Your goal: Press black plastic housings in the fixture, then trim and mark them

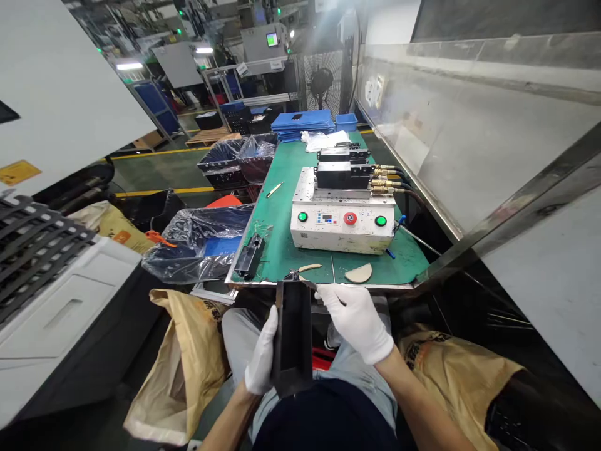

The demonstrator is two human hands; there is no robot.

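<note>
My left hand [261, 357], in a white glove, grips a long black plastic trough-shaped part [294, 332] along its left side. The part is tilted over my lap, just below the table's front edge. At its top right corner is my gloved right hand [354, 319], fingers pinched together. A thin dark sliver shows at those fingertips; what it is I cannot make out. Just beyond the part lie pliers with cream handles [310, 267] and a beige half-round piece [358, 274]. A second black plastic part [250, 257] rests at the table's left front corner.
On the green table [282, 219] stands a white machine [342, 228] with lit green buttons, black blocks on top and hoses at right. A pen-like tool [275, 190] lies left of it. A plastic-lined bin [188, 250] and paper sacks [188, 357] flank me.
</note>
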